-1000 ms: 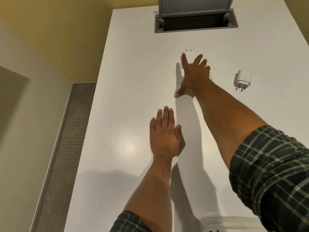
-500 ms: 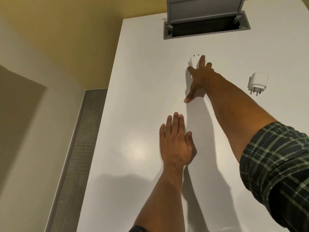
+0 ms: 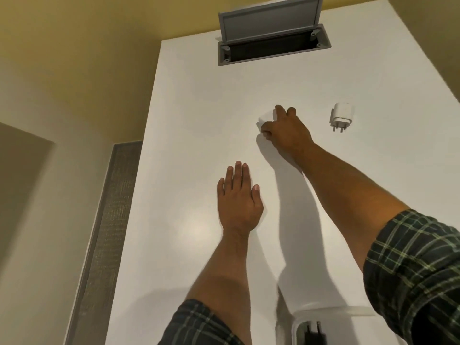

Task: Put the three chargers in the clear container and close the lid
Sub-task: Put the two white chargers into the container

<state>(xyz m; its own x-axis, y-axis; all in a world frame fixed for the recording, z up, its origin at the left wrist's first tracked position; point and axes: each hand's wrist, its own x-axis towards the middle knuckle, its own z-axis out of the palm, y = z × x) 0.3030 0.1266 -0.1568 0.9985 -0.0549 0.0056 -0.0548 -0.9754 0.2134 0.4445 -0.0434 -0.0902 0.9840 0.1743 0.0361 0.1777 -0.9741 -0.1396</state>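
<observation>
Right hand [image 3: 286, 130] went from flat reach to fingers curled around white charger [image 3: 265, 117], upper centre of frame. Left hand [image 3: 239, 200] flat, fingers together on table [image 3: 189, 135]. Second charger [image 3: 342, 117] upper right; clear container [image 3: 331, 319] bottom edge.

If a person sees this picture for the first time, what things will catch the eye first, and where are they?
First, the right hand, stretched far across the white table and closed around a white charger. The left hand lies flat nearer the viewer, and a second white charger lies to the right, prongs toward the viewer. At the far edge, a grey hatch stands open.
</observation>
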